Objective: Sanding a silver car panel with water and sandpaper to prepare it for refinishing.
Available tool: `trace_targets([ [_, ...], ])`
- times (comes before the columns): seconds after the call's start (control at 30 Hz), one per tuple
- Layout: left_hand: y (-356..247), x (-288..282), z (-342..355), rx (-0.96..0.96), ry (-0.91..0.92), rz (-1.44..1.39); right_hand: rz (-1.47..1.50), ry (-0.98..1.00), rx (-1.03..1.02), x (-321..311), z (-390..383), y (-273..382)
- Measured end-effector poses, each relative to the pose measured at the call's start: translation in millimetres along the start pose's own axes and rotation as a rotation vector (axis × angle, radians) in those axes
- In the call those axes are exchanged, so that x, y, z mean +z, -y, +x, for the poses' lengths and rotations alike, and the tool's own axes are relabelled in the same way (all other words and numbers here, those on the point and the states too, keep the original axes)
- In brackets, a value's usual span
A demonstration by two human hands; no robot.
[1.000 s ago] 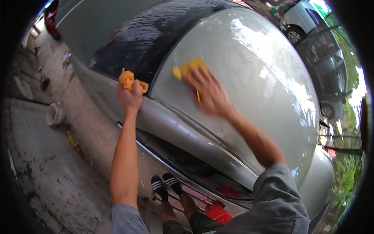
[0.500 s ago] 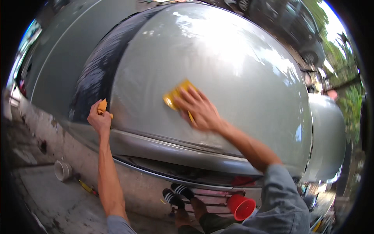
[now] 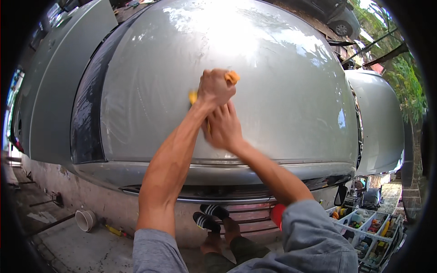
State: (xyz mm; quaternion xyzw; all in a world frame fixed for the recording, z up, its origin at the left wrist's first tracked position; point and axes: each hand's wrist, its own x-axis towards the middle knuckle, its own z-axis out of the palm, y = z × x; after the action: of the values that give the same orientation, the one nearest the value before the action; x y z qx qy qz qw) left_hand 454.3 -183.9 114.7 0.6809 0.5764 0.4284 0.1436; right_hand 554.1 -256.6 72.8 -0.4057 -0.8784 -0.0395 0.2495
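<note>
The silver-grey car roof (image 3: 282,113) spreads out before me, streaked with wet-looking smears on its left part. My left hand (image 3: 215,86) is a fist above the middle of the roof, a crumpled orange cloth (image 3: 232,77) poking out of it. Just below and nearer to me, my right hand (image 3: 224,128) lies on the roof, slightly blurred, over a flat yellow pad (image 3: 193,97). Most of that pad is hidden by the two hands, but its edge shows at their left. The hands overlap in view; whether they touch I cannot tell.
A dark windshield (image 3: 88,109) borders the roof on the left. Below me are a red bucket (image 3: 276,215), partly hidden by my sleeve, and a white bucket (image 3: 85,220). A compartmented tool tray (image 3: 368,232) stands at lower right. Another car (image 3: 341,22) is parked beyond.
My left hand has moved right and away from me, from the windshield's corner to mid-roof beside my right hand. The right hand remains over the yellow pad. The view has shifted.
</note>
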Motion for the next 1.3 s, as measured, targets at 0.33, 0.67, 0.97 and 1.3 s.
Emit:
trace_targets([
  [0.33, 67.4, -88.0, -127.7, -0.131, -0.234, 0.580, 0.036, 0.242, -0.025, -44.0, -57.5, -29.9],
  [0.67, 95.4, -84.3, -118.8, 0.129, -0.157, 0.287, -0.065, 0.318, -0.168, -22.8, -12.1, -81.4],
  [0.97, -21.1, -35.6, -55.0, 0.026, -0.189, 0.231, 0.043, 0.261, -0.129, -14.1, 12.4, -88.7],
  [1.3, -44.5, 27.4, -44.6, -0.115, -0.187, 0.043, 0.102, 0.481, -0.465, -29.8, -1.1, -122.5],
])
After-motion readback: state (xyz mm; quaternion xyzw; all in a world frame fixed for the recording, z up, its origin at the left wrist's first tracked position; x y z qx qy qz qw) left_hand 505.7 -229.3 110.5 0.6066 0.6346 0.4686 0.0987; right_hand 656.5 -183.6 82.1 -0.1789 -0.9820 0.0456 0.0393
